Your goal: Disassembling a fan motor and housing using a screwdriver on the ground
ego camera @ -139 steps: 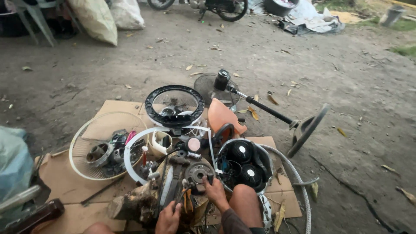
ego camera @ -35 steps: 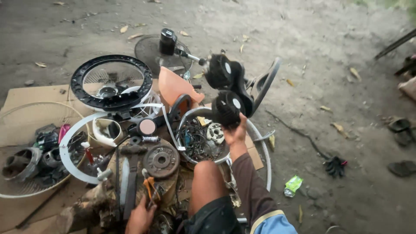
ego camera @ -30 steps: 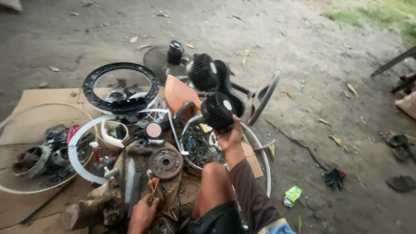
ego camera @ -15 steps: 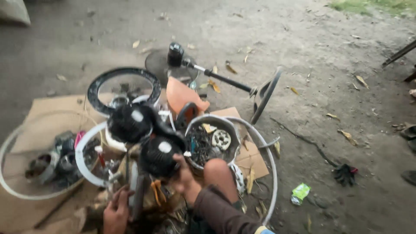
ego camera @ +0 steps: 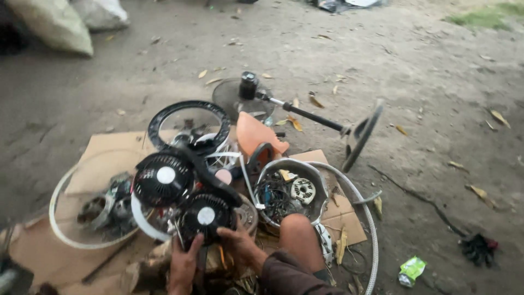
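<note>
Near centre, left hand (ego camera: 183, 265) and right hand (ego camera: 240, 246) both grip the twin black fan (ego camera: 183, 196); fingers should clasp its lower housing evenly, steadying it above the cardboard (ego camera: 109, 150).

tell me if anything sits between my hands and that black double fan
Nothing visible does. Both hands are already on the black twin fan unit: the left hand grips below its lower round head, and the right hand touches that head's right edge. Other scrap parts lie around and behind it, not between.
</note>
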